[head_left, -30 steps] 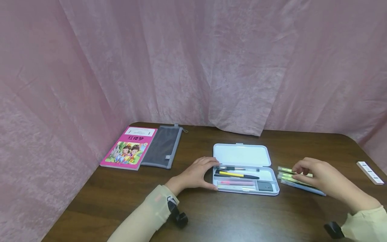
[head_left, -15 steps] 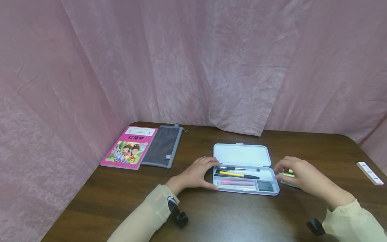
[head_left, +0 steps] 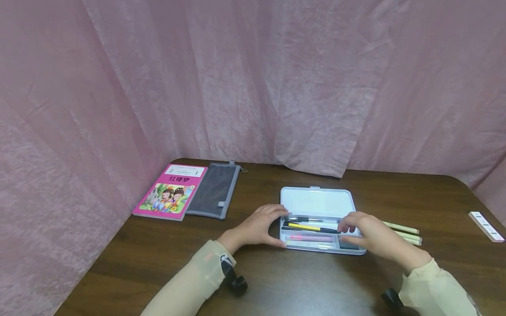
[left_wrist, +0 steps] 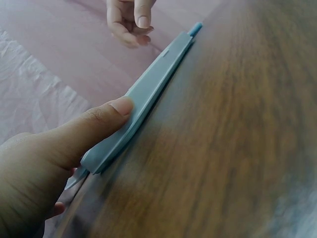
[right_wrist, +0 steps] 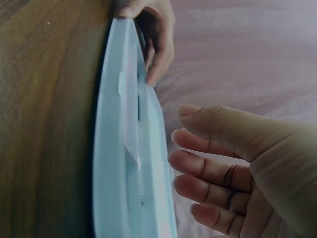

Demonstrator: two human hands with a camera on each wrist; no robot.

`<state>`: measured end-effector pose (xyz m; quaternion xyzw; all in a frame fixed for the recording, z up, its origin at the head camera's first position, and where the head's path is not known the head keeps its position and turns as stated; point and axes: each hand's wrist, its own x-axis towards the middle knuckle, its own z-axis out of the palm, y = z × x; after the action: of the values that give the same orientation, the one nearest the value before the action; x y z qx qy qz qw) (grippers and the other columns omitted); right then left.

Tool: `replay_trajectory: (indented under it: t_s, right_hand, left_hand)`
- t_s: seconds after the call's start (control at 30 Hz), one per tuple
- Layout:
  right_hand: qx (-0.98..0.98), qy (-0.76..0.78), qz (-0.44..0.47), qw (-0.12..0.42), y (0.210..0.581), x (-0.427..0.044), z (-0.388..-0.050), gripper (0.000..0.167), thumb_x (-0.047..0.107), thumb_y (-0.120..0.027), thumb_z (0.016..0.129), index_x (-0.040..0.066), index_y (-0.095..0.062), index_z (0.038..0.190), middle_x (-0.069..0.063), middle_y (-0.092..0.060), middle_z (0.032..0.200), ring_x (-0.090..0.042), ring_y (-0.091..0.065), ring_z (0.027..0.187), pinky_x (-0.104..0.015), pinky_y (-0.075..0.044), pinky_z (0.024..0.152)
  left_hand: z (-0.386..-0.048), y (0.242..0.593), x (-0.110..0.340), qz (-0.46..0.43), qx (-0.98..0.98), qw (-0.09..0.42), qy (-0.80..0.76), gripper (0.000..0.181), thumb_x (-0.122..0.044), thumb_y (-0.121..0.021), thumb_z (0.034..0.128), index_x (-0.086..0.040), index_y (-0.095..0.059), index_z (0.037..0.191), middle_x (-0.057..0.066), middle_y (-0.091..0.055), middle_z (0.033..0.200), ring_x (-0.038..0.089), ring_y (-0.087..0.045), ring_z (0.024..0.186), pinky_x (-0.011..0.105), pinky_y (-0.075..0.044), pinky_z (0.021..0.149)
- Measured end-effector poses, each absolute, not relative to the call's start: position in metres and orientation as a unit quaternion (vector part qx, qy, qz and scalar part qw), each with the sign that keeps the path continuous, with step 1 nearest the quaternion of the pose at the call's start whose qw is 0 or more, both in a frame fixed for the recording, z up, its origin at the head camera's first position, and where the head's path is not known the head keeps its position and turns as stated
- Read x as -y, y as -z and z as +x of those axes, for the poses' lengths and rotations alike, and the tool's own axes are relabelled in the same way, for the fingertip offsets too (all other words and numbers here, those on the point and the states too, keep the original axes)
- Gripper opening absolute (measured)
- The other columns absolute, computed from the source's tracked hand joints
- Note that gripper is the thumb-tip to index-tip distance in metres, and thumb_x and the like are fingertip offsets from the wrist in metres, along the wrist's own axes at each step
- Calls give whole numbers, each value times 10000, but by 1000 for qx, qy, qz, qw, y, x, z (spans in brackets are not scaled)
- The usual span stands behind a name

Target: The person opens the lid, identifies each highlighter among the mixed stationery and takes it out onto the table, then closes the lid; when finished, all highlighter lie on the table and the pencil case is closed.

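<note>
A light blue pencil case (head_left: pixel 318 202) lies open on the table. My left hand (head_left: pixel 257 228) grips its left end, thumb (left_wrist: pixel 121 106) on the front wall and fingers at the back. Inside, a clear-barrelled black pen (head_left: pixel 302 219) and a yellow-and-black pen (head_left: pixel 308 227) lie above pink pens (head_left: pixel 310 238) and a dark grey block (head_left: pixel 348 245). Over the right end hovers my right hand (head_left: pixel 369 232), fingers loosely bent and nothing between them. In the right wrist view its fingers (right_wrist: pixel 190 163) stand apart from the case. Light green highlighters (head_left: pixel 407 228) lie to its right, partly hidden.
A pink book (head_left: pixel 170 193) and a grey mesh pouch (head_left: pixel 213 191) lie at the back left of the wooden table (head_left: pixel 253 281). At the far right is a narrow white strip (head_left: pixel 486 227). A pink curtain (head_left: pixel 253 87) hangs behind.
My right hand has moved left, from the highlighters to above the case's right end, uncovering part of the highlighters. My left hand keeps its grip on the case.
</note>
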<state>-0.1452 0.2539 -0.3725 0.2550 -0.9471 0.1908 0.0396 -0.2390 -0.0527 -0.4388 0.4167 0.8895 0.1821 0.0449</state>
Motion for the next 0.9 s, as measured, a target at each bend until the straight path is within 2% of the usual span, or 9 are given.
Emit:
replay_trajectory:
  t_s: [0.47, 0.6, 0.9]
  right_hand:
    - [934, -200, 296, 1, 391, -234, -153, 104, 205, -757, 803, 163, -709, 885, 123, -634, 825, -6, -526, 747, -216, -479, 636]
    - [933, -184, 310, 17, 393, -232, -153, 95, 206, -764, 794, 175, -710, 866, 128, -620, 801, 1, -502, 725, -216, -458, 629]
    - [933, -155, 323, 24, 393, -221, -151, 112, 202, -775, 780, 173, -722, 875, 103, -660, 832, -66, -581, 779, -269, -523, 691]
  left_hand:
    - [-237, 437, 52, 423, -887, 43, -178, 828, -618, -719, 743, -242, -432, 1422, -26, -404, 1499, 157, -325, 1430, 438, -237, 1213]
    - [-237, 436, 52, 430, -884, 38, -179, 828, -610, -721, 745, -223, -437, 1420, -15, -418, 1491, 154, -339, 1422, 434, -234, 1214]
    - [-238, 436, 53, 426, -886, 38, -179, 834, -622, -719, 739, -228, -438, 1419, -19, -413, 1495, 150, -333, 1426, 428, -229, 1216]
